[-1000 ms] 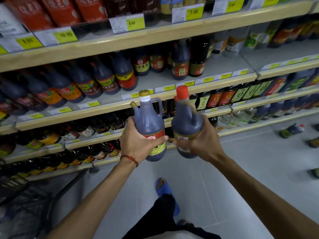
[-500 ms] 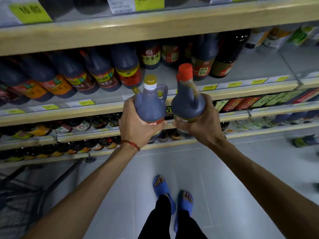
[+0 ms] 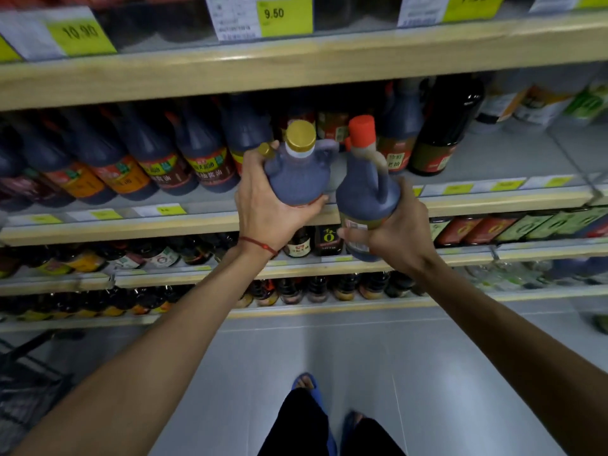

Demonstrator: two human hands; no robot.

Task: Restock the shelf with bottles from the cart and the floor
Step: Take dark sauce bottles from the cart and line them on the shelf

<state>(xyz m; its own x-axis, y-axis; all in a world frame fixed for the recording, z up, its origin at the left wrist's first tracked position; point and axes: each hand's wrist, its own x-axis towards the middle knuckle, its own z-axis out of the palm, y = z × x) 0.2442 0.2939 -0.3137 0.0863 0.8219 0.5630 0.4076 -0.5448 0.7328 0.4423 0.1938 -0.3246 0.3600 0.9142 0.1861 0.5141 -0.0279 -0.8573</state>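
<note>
Step judged in hand: placement of two btls at the mid shelf (image 3: 164, 225), centre frame. Gold-cap btl (image 3: 296, 179) is gripped by L hand (image 3: 263, 209), fingers wrapped under and round its body. It is held upright, base about level w/ the shelf lip, not yet set down. Red-cap btl (image 3: 365, 195) is gripped by R hand (image 3: 398, 235) round its lower body, thumb across the label. It is held just right of the first, nearly touching, and lower, its base below the lip. Neither hand is free.

Shelf noted: a row (image 3: 148, 159) of dark btls is packed at left of frame, a few more stand behind the held pair, and bare board (image 3: 500, 156) shows to the right. Cart (image 3: 26, 390) is partly seen at lower left; contents cannot be made out.

Next move, as judged: gold-cap btl to be lifted over the lip and slid in beside the row, label out. Red-cap btl must be raised further before it can clear. Clearance under the upper shelf (image 3: 296, 67) looks tight at the caps, and neighbouring btls could be knocked if the pair is pushed in fast.
</note>
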